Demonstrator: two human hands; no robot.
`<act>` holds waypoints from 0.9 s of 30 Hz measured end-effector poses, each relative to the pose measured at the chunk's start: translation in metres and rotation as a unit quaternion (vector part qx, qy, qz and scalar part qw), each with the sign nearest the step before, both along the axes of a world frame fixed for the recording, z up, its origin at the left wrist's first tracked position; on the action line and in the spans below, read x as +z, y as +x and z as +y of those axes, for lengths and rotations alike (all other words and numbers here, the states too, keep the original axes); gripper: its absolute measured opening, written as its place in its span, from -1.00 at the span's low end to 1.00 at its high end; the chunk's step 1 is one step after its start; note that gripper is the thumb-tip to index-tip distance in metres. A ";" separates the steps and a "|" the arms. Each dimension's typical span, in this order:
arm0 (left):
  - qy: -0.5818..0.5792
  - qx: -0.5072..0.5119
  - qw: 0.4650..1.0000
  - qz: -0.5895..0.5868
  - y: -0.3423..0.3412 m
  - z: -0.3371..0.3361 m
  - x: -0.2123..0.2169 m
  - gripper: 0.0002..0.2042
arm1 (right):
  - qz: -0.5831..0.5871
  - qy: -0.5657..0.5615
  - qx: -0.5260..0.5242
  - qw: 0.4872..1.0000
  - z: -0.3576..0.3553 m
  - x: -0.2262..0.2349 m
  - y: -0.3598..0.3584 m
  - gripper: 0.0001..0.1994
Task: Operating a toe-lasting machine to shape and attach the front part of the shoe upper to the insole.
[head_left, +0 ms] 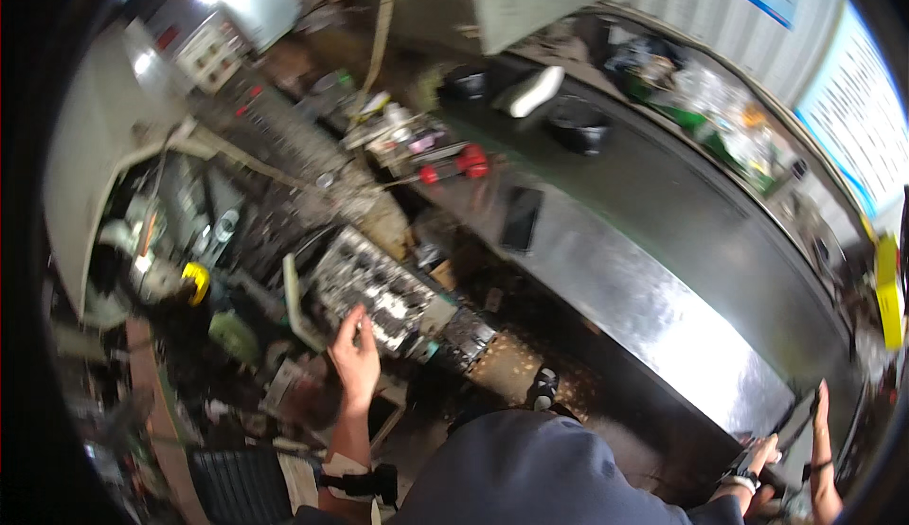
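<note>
My left hand (pixel 356 362) is raised at the near edge of a grimy metal block with several recesses (pixel 365 279). Its fingers are stretched and slightly parted, with nothing visible in them. A strap with a dark device (pixel 379 483) sits on that wrist. My right hand (pixel 759 453), with a band at the wrist, is at the near right corner of the long metal worktop (pixel 653 336). Its fingers look curled round something dark that I cannot make out. Another hand (pixel 822 411) with a wristband shows just right of it; whose it is cannot be told.
A dark phone (pixel 522 219) lies on the worktop's edge, near a red-ended tool (pixel 459 163). Black bowls (pixel 579 125) and a white object (pixel 535 91) stand farther back. A green tray (pixel 729 146) holds clear plastic. Cluttered machinery with a yellow ring (pixel 196 283) fills the left.
</note>
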State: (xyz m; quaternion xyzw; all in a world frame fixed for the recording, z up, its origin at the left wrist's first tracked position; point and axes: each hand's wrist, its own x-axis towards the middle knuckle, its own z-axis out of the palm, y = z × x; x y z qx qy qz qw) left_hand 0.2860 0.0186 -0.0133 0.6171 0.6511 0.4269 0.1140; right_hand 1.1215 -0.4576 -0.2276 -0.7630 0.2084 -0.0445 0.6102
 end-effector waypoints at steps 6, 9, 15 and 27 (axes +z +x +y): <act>0.017 0.407 0.865 0.293 -0.145 -0.008 0.050 -0.05 | 0.007 0.200 0.341 0.918 0.162 -0.036 -0.032 -0.76; -0.103 0.393 0.914 -0.001 -0.171 -0.022 0.070 -0.07 | 0.075 0.130 0.383 0.911 0.341 0.028 -0.214 -0.38; -0.039 0.380 0.924 -0.025 -0.186 -0.008 0.053 -0.15 | 0.059 0.105 0.684 0.719 0.486 0.089 -0.434 -0.51; 0.056 0.025 0.864 -0.500 -0.149 -0.101 0.111 -0.41 | 0.212 0.325 0.826 0.409 0.521 0.224 -0.678 -0.53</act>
